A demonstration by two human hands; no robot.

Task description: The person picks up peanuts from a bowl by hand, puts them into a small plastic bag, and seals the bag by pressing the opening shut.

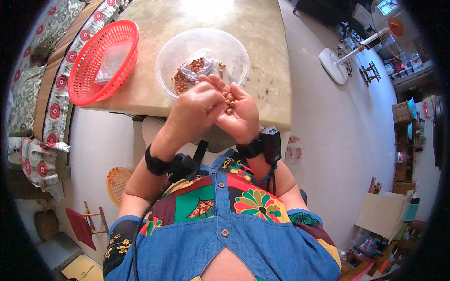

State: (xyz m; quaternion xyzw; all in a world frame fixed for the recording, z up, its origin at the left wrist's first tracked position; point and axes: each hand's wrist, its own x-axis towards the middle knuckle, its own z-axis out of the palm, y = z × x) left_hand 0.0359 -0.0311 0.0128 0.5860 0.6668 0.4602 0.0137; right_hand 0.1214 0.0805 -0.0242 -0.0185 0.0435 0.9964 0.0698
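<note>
My right hand (244,114) is turned palm up and cups several shelled peanuts (229,102) with reddish-brown skins. Across its fingers lies my left hand (198,107), back upward and fingers bent. Its fingertips are hidden, so I cannot tell whether they pinch anything. Just beyond both hands stands a round translucent plastic basin (230,39) on the table. Inside it, a clear plastic bag (212,63) is open around a portion of peanuts. More loose peanuts (180,83) are heaped at the basin's left side, and a few lie to the right of the bag.
A red plastic basket (130,31) holding a clear bag (114,61) stands at the left of the table (270,102). On the floor are a container of reddish-brown bits (294,149), a pedestal fan (332,66), a red-seated stool (80,224) and a yellow woven basket (117,182).
</note>
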